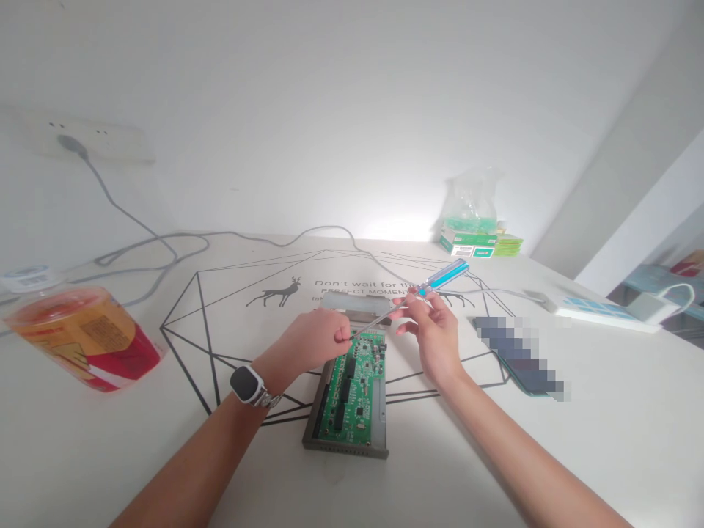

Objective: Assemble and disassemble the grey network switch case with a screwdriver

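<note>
Holding a screwdriver [444, 276], right grip [437, 334] has tabletop [421, 447] room; left grip [316, 336] pinches its tip near board's [360, 403] edge.

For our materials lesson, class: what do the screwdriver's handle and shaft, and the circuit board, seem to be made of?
Screwdriver handle: probably glossy plastic; it is blue, with pale, shiny streaks.
Screwdriver shaft: likely smooth metal, judging by its silvery grey look.
Circuit board: perhaps a resin laminate, coated green, with dark components mounted on it; its core cannot be told by sight.
</note>
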`<action>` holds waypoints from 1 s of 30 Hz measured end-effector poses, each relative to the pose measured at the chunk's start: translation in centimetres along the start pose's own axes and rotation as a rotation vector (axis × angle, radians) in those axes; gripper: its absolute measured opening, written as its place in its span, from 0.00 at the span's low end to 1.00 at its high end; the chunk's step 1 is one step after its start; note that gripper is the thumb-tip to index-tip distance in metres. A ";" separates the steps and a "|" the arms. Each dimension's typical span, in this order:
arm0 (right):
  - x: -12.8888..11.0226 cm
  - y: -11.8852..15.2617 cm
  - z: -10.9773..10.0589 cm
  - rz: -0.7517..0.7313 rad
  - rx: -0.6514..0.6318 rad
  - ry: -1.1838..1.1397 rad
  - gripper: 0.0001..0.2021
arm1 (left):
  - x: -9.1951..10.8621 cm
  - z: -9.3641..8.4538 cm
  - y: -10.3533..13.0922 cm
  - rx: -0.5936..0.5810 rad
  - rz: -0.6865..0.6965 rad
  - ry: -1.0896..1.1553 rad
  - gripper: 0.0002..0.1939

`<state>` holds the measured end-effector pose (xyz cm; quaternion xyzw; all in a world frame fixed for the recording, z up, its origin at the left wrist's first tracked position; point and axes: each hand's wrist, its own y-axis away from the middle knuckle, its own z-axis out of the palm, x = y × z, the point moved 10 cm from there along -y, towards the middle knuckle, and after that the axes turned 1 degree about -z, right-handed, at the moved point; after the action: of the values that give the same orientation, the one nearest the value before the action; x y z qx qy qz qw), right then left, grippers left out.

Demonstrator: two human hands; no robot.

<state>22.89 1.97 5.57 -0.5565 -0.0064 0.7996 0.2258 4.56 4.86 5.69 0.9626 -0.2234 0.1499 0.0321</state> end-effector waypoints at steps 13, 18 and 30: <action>-1.0 0.0 0.9 -0.102 -0.092 0.073 0.14 | -0.3 0.6 -0.1 0.048 0.030 0.079 0.19; -1.3 -0.3 0.5 -0.111 -0.061 0.059 0.12 | -2.4 1.6 -0.3 -0.004 -0.033 0.119 0.30; -0.8 -0.2 0.4 -0.088 -0.060 0.070 0.13 | -4.2 3.9 -0.1 -0.185 -0.246 0.329 0.28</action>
<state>22.77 1.92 6.47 -0.5897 -0.0472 0.7684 0.2442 2.12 6.23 0.76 0.9381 -0.1089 0.2787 0.1743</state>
